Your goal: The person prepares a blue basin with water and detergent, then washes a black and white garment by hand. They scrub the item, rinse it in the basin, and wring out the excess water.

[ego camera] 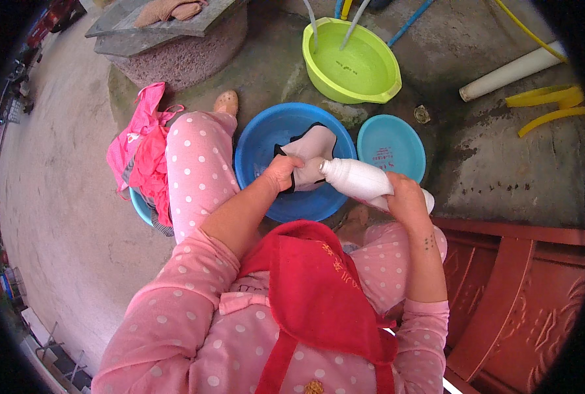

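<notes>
My left hand [283,172] grips a pale grey cloth garment [318,144] with black edging, thumb on top of the fabric. The garment is spread over a round blue plastic basin [255,135]. In my right hand [404,194] is a white plastic bottle [356,178], lying nearly level with its narrow neck pointing left. The bottle's mouth is just above the cloth and close to my left thumb. Whether anything flows from it I cannot tell. Part of the basin's floor is hidden under the garment.
A small turquoise basin [391,140] adjoins the blue one. Hoses enter a lime-green tub [354,64] of water. Pink and red clothes [147,157] are heaped at left. A white pipe [511,71], a stone slab table [159,37] and red carved panels [514,295] are around me.
</notes>
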### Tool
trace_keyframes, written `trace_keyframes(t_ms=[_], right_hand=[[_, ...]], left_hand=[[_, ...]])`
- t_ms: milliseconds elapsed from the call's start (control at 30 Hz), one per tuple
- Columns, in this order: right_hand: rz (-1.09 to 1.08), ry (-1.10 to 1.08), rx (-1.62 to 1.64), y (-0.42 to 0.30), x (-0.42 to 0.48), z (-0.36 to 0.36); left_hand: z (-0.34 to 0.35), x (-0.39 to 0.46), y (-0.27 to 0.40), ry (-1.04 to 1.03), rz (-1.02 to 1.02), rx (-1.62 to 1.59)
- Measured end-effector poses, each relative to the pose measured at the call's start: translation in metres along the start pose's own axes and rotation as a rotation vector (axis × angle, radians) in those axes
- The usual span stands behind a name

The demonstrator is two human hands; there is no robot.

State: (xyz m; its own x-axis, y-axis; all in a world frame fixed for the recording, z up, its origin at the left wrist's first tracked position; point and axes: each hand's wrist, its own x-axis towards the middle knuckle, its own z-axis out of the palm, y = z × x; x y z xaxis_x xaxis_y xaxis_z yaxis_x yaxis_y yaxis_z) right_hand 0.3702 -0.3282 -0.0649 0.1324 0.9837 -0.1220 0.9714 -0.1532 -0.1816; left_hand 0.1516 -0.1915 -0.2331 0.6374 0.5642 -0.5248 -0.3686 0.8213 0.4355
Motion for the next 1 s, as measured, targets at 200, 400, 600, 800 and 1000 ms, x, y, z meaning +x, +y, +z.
trace_keyframes(t_ms=[200, 400, 600, 800, 1000], right_hand=[[-0.006, 0.020, 0.005, 0.007, -0.003, 0.004], [0.082, -0.061, 0.018, -0.017, 0.000, -0.016], [0.123, 0.052, 0.267, 0.003, -0.003, -0.013], [0.309, 0.137, 0.633, 0.034, -0.009, -0.014], [0.405, 0.456, 1.205, 0.059, -0.020, -0.027]], left_hand=[[0.010, -0.005, 0.002, -0.018, -0.014, 0.009], [-0.019, 0.018, -0.009, -0.041, 0.039, 0.062], [0.008, -0.006, 0.006, -0.068, 0.020, -0.024], [0.012, -0.009, 0.016, -0.199, -0.002, -0.094], [0.005, -0.002, 0.016, -0.155, 0.002, -0.103]])
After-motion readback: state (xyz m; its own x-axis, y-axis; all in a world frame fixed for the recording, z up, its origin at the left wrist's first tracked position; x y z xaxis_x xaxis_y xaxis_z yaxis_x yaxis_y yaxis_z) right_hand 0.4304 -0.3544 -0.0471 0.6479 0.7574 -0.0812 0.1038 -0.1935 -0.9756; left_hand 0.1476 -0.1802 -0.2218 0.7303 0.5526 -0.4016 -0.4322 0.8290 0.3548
